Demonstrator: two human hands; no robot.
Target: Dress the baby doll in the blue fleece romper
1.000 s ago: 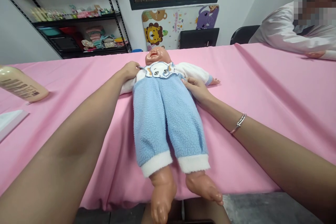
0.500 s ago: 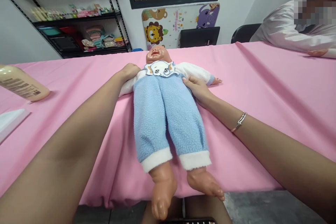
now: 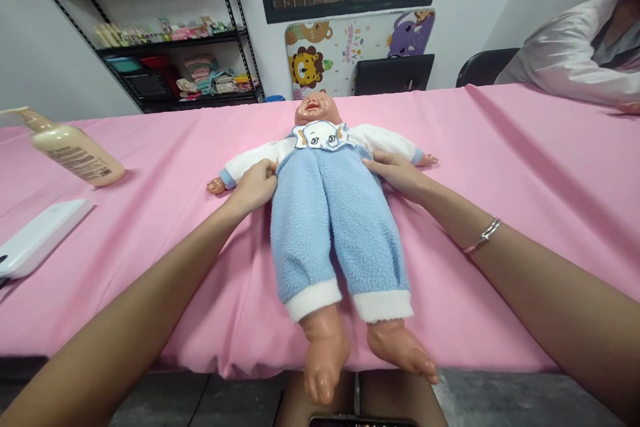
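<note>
A baby doll point(image 3: 316, 109) lies on its back on the pink cloth, head at the far side and bare feet over the near edge. It wears fluffy blue trousers point(image 3: 305, 227) with white cuffs and a white top with an elephant-face collar. My left hand point(image 3: 257, 183) is closed at the trousers' left side, near the waist, its fingertips pinching the fabric. On the opposite side my right hand point(image 3: 397, 172) grips the trousers' edge just under the doll's sleeve, thumb on top and the other fingers partly hidden. Both doll arms are spread outward.
A pump bottle point(image 3: 80, 153) and a white flat device point(image 3: 45, 237) lie at the left of the pink-covered table point(image 3: 500, 213). A person in a white sleeve point(image 3: 565, 57) leans on the table at far right. Shelves point(image 3: 165, 47) and a black chair point(image 3: 485, 67) stand behind.
My left hand has come down from the doll's shoulder and sleeve to the trousers' side, uncovering the doll's arm and hand. My right hand stays at the trousers' side. The view has shifted slightly.
</note>
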